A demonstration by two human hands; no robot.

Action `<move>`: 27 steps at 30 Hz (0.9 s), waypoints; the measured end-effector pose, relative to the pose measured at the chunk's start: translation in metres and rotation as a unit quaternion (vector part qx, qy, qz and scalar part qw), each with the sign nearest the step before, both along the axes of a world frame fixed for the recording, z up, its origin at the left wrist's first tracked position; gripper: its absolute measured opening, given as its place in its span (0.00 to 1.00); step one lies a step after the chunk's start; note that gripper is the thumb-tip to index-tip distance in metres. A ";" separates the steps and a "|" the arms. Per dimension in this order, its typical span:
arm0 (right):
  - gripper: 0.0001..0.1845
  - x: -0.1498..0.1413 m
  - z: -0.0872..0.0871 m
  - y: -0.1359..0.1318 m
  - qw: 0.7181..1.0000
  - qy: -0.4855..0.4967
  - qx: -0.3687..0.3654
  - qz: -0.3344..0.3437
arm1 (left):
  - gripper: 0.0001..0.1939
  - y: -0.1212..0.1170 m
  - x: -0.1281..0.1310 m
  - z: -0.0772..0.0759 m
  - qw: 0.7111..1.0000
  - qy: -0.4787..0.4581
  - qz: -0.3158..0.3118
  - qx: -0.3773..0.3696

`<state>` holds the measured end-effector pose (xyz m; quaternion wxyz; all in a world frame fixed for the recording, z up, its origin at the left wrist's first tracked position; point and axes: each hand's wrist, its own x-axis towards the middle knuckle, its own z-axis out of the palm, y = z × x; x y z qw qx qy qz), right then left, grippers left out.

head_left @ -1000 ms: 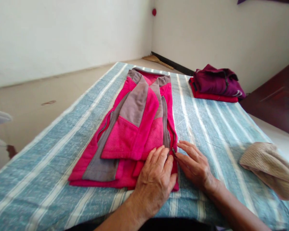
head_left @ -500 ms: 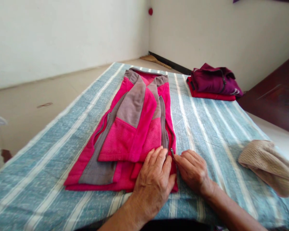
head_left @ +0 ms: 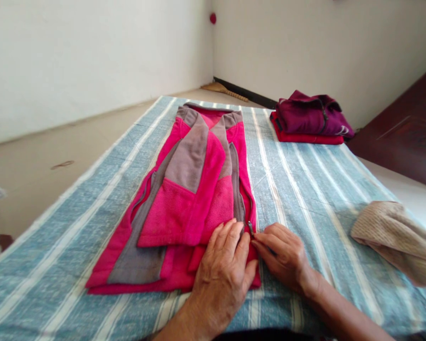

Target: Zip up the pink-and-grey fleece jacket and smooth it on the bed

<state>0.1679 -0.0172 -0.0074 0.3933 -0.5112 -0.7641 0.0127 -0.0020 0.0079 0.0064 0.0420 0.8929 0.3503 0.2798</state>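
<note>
The jacket (head_left: 199,199), pink and grey, lay front up on the striped cloth (head_left: 298,199), its collar (head_left: 209,108) at the far end and its hem at the near end. Its sleeves (head_left: 184,166) were folded in over the front, overlapping each other. Slits showed down both sides of the front, each bordered by a grey strip.

The left hand (head_left: 223,267) rested palm down on the jacket's near right corner, its fingers extended and close together, the thumb apart from them. Just beside it, at the jacket's right edge, the right hand (head_left: 286,253) had its thumb and forefinger pinching the zip pull (head_left: 250,228); its other fingers were curled.

Well apart from the hands, at the far right of the cloth, a purple top (head_left: 308,114) sat folded on a red garment (head_left: 310,138). A beige cap-like item (head_left: 394,237) lay crumpled nearer, to the right of the right hand. A thin loop (head_left: 62,165) lay on the floor (head_left: 31,184) to the left.
</note>
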 end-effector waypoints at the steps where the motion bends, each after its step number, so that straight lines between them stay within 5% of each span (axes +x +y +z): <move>1: 0.06 0.000 0.001 -0.001 1.000 -0.006 0.001 0.005 | 0.15 0.000 0.000 0.000 1.000 0.000 -0.001 0.001; 18: 0.08 0.000 0.001 -0.001 1.000 -0.006 -0.021 -0.001 | 0.15 0.000 0.001 0.000 1.000 -0.002 -0.003 0.001; 27: 0.14 -0.003 0.009 0.021 0.987 0.014 -0.142 -0.068 | 0.17 0.001 0.001 0.000 1.000 0.000 -0.008 -0.005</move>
